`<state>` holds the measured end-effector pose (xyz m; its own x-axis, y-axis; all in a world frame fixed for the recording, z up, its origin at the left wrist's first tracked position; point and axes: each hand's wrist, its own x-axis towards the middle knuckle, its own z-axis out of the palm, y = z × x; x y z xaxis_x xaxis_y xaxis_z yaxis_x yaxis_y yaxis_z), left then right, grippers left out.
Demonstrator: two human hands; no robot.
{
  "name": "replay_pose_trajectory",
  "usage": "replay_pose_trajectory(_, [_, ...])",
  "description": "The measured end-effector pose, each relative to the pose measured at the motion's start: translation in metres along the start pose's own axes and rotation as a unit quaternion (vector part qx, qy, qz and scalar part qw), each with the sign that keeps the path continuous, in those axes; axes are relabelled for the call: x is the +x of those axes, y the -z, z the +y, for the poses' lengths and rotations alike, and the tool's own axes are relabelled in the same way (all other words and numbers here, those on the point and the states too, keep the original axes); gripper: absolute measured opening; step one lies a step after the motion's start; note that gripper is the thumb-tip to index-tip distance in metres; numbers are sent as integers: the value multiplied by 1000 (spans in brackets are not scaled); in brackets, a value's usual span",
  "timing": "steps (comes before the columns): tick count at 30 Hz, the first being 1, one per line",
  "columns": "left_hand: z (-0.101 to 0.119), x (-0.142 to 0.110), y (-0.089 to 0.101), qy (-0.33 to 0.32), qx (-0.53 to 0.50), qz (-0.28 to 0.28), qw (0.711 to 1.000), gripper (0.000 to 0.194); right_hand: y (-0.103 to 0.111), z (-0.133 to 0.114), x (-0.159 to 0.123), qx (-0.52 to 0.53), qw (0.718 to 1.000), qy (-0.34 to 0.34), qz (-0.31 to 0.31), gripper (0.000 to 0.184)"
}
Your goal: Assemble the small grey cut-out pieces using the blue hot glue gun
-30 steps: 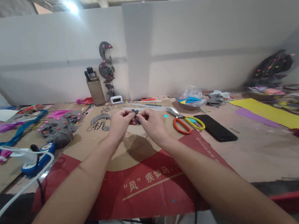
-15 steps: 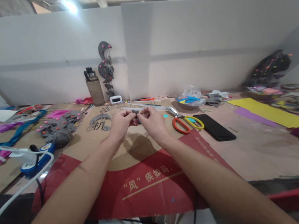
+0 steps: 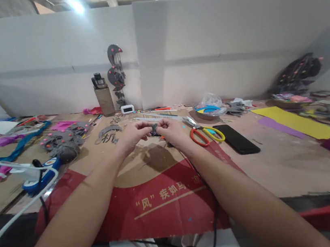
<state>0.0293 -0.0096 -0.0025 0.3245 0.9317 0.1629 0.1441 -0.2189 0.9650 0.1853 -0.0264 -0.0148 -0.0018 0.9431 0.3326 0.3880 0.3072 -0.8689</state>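
Observation:
Over the middle of the brown and red cardboard, my left hand and my right hand are close together. Fingertips of both pinch a small dark grey piece, its shape mostly covered by fingers. Below my right hand shows a bit of something orange and dark, with a black cord running down along the forearm; its kind is hidden. Left of my hands lies a grey curved cut-out. Scissors with red and yellow handles lie open to the right.
A black phone lies beyond the scissors. At the back stand a bottle and a small white clock. Grey pieces with pink pins and a blue power strip sit left. Yellow sheets lie right.
My hands have shifted slightly right, still pinching the grey piece. An orange and dark part now shows under my right hand, and the black cord has come into view beside the forearm.

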Motion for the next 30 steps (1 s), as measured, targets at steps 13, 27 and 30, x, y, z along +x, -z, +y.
replay_pose_trajectory(13, [-1,1,6,-72,216,47,973,13,1,-6,-5,-129,987,95,-9,18])
replay_pose_trajectory(27, [-5,3,3,27,-62,-47,997,23,0,4,1,-32,999,26,2,19])
replay_pose_trajectory(30, [-6,3,5,36,-67,-52,996,27,1,3,2,-28,999,22,-6,19])
